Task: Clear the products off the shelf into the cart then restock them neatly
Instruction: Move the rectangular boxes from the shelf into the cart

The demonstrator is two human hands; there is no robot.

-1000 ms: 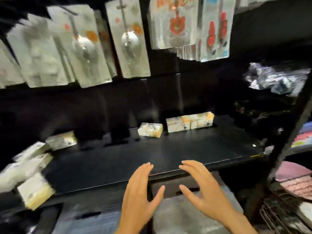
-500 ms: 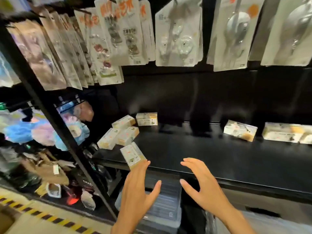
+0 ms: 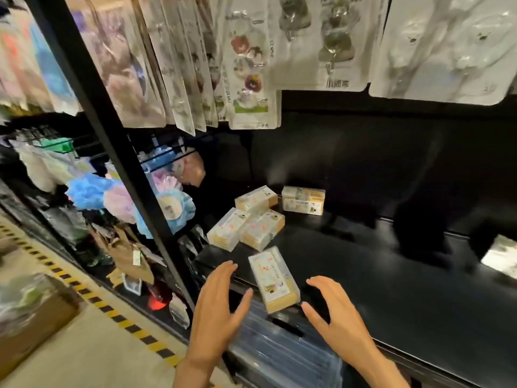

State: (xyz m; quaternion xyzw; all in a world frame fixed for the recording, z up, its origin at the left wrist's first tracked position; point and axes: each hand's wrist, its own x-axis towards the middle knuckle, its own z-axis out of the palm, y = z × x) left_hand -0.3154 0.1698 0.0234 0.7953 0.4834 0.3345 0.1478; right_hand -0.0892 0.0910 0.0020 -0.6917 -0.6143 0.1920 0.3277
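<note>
Both hands empty: left hand (image 3: 216, 309) and right hand (image 3: 334, 317) spread with fingers relaxed, flanking the nearest box (image 3: 274, 278), neither touching it. That box sits at the front edge of the black shelf (image 3: 391, 289), angled. Behind it, three more boxes (image 3: 249, 219) in a loose heap near the shelf's left end, one upright box (image 3: 303, 200) just to their right at the back. Another box (image 3: 500, 254) partly cut off at far right. Carded packs (image 3: 251, 60) hang above; bath poufs (image 3: 92, 191) left of the black upright (image 3: 117, 152).
</note>
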